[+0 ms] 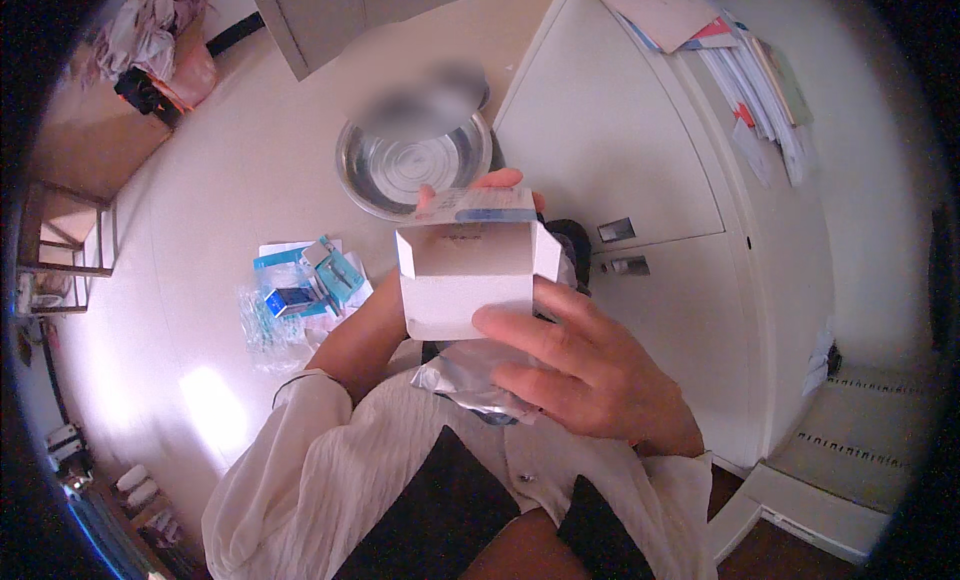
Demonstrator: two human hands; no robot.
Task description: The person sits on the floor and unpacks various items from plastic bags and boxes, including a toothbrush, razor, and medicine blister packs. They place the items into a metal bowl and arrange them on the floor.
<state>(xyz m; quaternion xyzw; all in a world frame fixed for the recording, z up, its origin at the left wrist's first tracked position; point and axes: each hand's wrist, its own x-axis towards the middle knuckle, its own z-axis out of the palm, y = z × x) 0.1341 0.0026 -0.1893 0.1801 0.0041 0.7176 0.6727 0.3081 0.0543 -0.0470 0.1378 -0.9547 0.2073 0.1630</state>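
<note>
A white cardboard box [469, 302] with its end flaps folded out faces me, and I see its bare inner walls. Behind the box, my left hand [501, 179] holds it from the far side; only some fingertips and the forearm show. Against the box's near flap and right side rest fingers of my right hand [592, 362], whose thumb is hidden. Below the flap, a crumpled silver foil packet [457, 373] lies over my lap, partly under the right hand's lower fingers. I cannot tell whether those fingers hold the foil.
A metal basin [360, 178] stands on the floor ahead, partly blurred. Left of me lie leaflets [341, 276], a small blue box [289, 302] and clear plastic packaging [262, 332]. A white cabinet [622, 152] borders my right, with papers [742, 84] on top.
</note>
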